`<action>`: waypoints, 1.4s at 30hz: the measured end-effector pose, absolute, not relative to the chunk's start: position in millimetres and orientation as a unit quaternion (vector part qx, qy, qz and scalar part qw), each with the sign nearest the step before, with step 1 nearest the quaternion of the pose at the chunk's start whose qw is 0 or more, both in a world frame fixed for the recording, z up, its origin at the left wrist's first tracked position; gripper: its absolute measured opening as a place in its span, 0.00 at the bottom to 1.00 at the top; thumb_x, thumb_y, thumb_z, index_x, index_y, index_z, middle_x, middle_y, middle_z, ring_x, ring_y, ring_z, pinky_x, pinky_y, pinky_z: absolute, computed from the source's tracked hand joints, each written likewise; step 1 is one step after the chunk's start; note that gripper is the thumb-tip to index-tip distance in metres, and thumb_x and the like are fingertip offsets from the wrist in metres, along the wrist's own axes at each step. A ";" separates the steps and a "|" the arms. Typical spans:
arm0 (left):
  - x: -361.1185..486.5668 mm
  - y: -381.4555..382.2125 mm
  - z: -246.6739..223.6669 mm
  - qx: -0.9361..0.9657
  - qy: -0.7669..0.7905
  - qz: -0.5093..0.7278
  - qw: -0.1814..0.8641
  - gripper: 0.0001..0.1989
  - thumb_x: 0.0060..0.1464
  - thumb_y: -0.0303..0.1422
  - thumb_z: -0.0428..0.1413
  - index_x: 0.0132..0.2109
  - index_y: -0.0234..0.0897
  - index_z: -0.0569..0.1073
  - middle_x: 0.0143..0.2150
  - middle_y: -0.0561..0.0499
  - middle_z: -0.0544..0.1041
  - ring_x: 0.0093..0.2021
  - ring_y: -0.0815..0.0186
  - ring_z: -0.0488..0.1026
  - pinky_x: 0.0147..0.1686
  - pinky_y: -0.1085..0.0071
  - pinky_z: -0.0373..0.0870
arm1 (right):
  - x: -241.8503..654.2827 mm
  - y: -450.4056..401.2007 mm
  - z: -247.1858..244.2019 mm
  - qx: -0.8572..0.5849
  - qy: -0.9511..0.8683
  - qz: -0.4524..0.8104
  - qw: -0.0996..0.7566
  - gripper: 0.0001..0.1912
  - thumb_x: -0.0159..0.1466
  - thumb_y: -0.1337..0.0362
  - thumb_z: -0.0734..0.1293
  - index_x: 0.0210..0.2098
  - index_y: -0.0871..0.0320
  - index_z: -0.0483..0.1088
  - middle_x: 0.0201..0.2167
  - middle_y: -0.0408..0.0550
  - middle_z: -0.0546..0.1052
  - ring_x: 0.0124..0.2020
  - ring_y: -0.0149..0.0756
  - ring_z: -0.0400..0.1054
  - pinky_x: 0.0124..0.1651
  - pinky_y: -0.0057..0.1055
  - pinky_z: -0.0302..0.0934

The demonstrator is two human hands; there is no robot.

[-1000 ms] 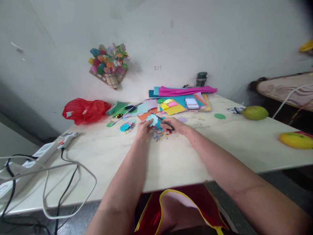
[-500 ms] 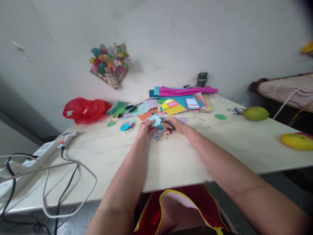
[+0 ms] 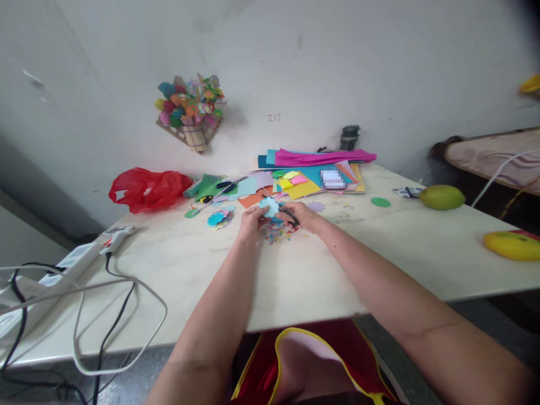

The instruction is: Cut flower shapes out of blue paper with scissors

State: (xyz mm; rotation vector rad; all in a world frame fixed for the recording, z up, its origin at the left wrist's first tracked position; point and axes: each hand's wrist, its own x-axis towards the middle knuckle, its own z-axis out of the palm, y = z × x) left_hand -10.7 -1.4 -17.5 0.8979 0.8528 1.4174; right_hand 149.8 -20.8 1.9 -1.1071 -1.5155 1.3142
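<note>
Between thumb and fingers, my left hand [image 3: 252, 218] pinches a light blue scalloped paper piece [image 3: 269, 207]. My right hand [image 3: 302, 216] is closed round a pair of dark-handled scissors [image 3: 290, 216]; the blades are at the edge of the paper and partly hidden behind it. Small coloured paper snippets [image 3: 277, 235] lie scattered on the table under both hands. To the left of my left hand rests a small pile of scalloped paper pieces [image 3: 217, 218], a blue one on top.
Coloured paper sheets [image 3: 310, 190] and a second pair of scissors [image 3: 225, 185] lie toward the wall. A red plastic bag [image 3: 147, 188] is at the back left. A power strip [image 3: 71, 267] with cables occupies the left edge. Two mangoes, one green [image 3: 442, 197], are on the right.
The light blue paper has turned slightly and shifted a little in my left hand. The scissors have moved slightly at its edge. Both hands keep their hold.
</note>
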 end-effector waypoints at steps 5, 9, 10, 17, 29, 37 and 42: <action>-11.4 -0.5 -17.9 0.386 0.365 0.613 0.585 0.17 0.29 0.30 0.66 0.19 0.36 0.62 0.18 0.58 0.65 0.20 0.74 0.65 0.23 0.75 0.67 | 147.0 -23.6 5.1 -0.458 -0.595 0.515 0.413 0.16 0.49 0.62 0.77 0.29 0.62 0.67 0.13 0.38 0.67 0.11 0.24 0.57 0.13 0.21 0.51; -13.5 1.1 -19.3 0.390 0.377 0.607 0.581 0.18 0.28 0.31 0.66 0.20 0.37 0.61 0.19 0.57 0.67 0.21 0.73 0.66 0.24 0.74 0.68 | 146.2 -23.1 5.0 -0.463 -0.594 0.512 0.412 0.16 0.49 0.63 0.77 0.28 0.61 0.67 0.12 0.37 0.67 0.11 0.23 0.56 0.13 0.21 0.51; -14.1 1.4 -19.6 0.390 0.379 0.606 0.580 0.18 0.28 0.32 0.67 0.20 0.37 0.62 0.20 0.56 0.68 0.21 0.72 0.67 0.25 0.74 0.69 | 146.1 -22.9 4.8 -0.463 -0.594 0.513 0.412 0.15 0.49 0.64 0.77 0.28 0.61 0.67 0.12 0.37 0.66 0.11 0.23 0.56 0.13 0.21 0.51; -15.7 2.0 -20.7 0.393 0.381 0.605 0.578 0.19 0.28 0.32 0.68 0.19 0.36 0.63 0.19 0.56 0.66 0.23 0.72 0.67 0.27 0.73 0.70 | 145.5 -21.2 3.7 -0.470 -0.596 0.507 0.409 0.15 0.49 0.64 0.76 0.27 0.61 0.67 0.11 0.37 0.66 0.10 0.23 0.56 0.12 0.21 0.50; -16.2 1.7 -18.7 0.384 0.403 0.606 0.568 0.19 0.26 0.32 0.67 0.19 0.37 0.62 0.20 0.56 0.66 0.23 0.71 0.67 0.27 0.73 0.70 | 147.6 -12.1 -7.0 -0.471 -0.601 0.503 0.405 0.16 0.48 0.63 0.77 0.29 0.61 0.67 0.11 0.37 0.66 0.10 0.24 0.56 0.13 0.21 0.51; -17.0 1.8 -17.9 0.386 0.422 0.600 0.560 0.16 0.25 0.32 0.67 0.20 0.36 0.66 0.21 0.53 0.70 0.24 0.69 0.69 0.27 0.72 0.70 | 148.0 -10.4 -7.3 -0.472 -0.615 0.492 0.396 0.14 0.49 0.65 0.76 0.28 0.61 0.67 0.12 0.37 0.66 0.11 0.23 0.55 0.14 0.21 0.50; -17.7 0.7 -16.7 0.397 0.423 0.595 0.556 0.15 0.26 0.32 0.67 0.21 0.35 0.67 0.20 0.53 0.71 0.24 0.69 0.70 0.29 0.70 0.70 | 147.9 -6.8 -9.9 -0.480 -0.611 0.489 0.397 0.14 0.47 0.65 0.76 0.28 0.62 0.68 0.11 0.36 0.65 0.11 0.24 0.55 0.14 0.22 0.51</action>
